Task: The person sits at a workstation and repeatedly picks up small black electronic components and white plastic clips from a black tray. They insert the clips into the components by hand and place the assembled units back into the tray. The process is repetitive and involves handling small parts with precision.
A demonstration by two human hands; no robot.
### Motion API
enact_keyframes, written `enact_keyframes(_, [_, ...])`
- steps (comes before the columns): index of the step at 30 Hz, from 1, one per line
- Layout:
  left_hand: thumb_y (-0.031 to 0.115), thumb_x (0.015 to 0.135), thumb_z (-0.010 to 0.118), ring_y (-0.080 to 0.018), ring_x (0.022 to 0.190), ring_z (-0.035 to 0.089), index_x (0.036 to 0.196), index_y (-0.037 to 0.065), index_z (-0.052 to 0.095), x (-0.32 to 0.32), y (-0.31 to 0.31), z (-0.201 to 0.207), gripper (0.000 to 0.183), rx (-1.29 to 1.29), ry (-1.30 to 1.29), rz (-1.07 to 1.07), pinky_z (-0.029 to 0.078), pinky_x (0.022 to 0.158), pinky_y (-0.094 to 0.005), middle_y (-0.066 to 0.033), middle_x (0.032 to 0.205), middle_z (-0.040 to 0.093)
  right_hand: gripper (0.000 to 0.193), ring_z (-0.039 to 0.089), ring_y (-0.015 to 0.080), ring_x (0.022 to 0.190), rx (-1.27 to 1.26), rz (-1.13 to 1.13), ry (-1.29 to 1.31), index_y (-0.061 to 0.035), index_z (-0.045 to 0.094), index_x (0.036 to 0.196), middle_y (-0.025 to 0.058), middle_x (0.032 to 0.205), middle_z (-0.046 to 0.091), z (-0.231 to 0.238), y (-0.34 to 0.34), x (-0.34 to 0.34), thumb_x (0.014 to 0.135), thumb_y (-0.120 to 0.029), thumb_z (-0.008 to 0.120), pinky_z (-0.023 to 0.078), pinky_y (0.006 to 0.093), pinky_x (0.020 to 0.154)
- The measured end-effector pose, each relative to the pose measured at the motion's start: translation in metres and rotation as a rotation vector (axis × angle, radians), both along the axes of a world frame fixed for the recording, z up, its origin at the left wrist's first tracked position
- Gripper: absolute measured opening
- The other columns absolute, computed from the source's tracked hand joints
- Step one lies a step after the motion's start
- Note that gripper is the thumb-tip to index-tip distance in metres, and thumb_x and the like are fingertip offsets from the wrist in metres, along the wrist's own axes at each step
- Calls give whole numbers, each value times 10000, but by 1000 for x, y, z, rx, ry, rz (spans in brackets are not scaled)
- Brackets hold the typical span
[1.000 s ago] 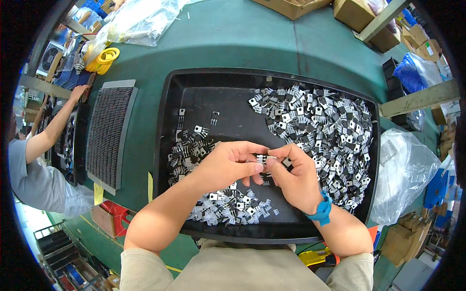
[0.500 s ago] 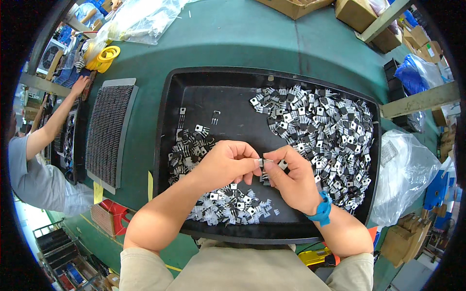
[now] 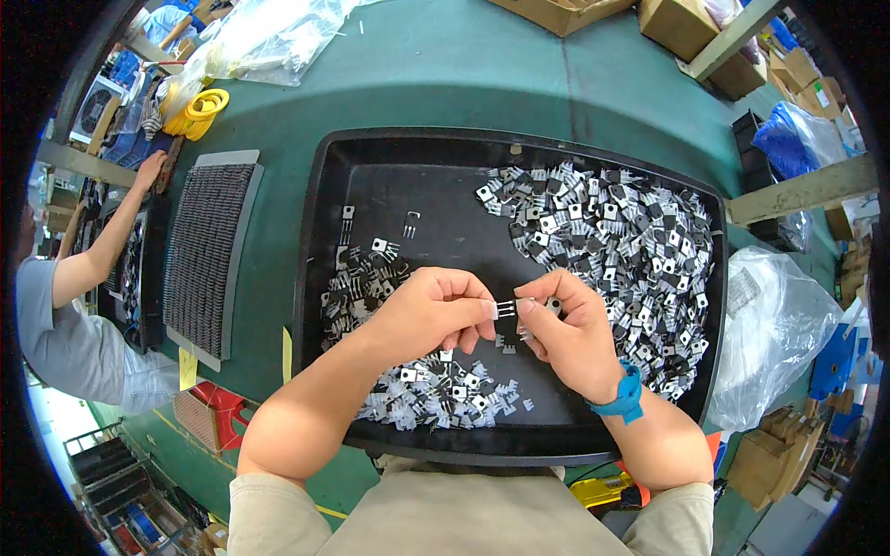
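Note:
Over the black tray (image 3: 436,269), my two hands meet at a three-legged transistor (image 3: 506,309). My right hand (image 3: 577,345), with a blue band at the wrist, pinches its body between thumb and fingers. Its bare legs point toward my left hand (image 3: 436,315), whose thumb and finger pinch a small white piece (image 3: 492,310) at the leg ends. Whether the legs are inside that piece, I cannot tell. A second part (image 3: 553,304) shows among my right fingers. Below the hands lie transistors with white comb-like pieces (image 3: 445,398).
A large heap of transistors (image 3: 621,269) fills the tray's right side; a smaller group (image 3: 366,278) lies at its left. Left of the tray is a rack packed with dark parts (image 3: 209,259). A co-worker's arm (image 3: 102,250) reaches in beyond it. Clear plastic bag (image 3: 769,324) at right.
My hands have drawn slightly apart, the right one moving to the right. The transistor's legs now show between them, and small pieces on the tray floor below have come into view.

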State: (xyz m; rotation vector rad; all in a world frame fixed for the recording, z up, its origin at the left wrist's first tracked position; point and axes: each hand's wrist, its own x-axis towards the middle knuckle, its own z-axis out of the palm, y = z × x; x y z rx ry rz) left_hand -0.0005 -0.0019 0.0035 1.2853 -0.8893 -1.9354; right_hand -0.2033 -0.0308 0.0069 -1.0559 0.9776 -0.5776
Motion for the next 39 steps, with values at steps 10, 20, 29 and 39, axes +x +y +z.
enact_keyframes(10, [143,922,592,-68,559,577,881,14,631,-2,0,-2,141,-42,-32,24,428,470,-183,-63,758,675,116,522,34,575,-8,-48,28,-14,573,990,1,759,586,1,5,2,906,-87,603,416,189,464])
enact_keyframes(20, [143,923,595,-55,583,566,907,3,630,-1,-1,1,145,-39,-22,33,423,487,-180,-56,773,669,119,543,58,725,-159,-110,105,8,602,977,17,797,604,-4,8,3,886,-64,622,445,215,606])
enact_keyframes(29, [143,931,583,-64,579,574,910,8,626,-2,0,1,143,-50,-16,32,430,485,-182,-61,768,669,95,488,35,590,-158,-98,56,-20,566,992,12,745,585,-4,10,5,910,-56,599,377,198,490])
enact_keyframes(39, [148,938,575,-70,581,581,926,9,628,-2,0,0,149,-56,-34,15,432,486,-184,-66,784,674,115,540,53,698,-131,-94,105,2,597,986,17,774,607,2,10,5,893,-63,619,446,220,592])
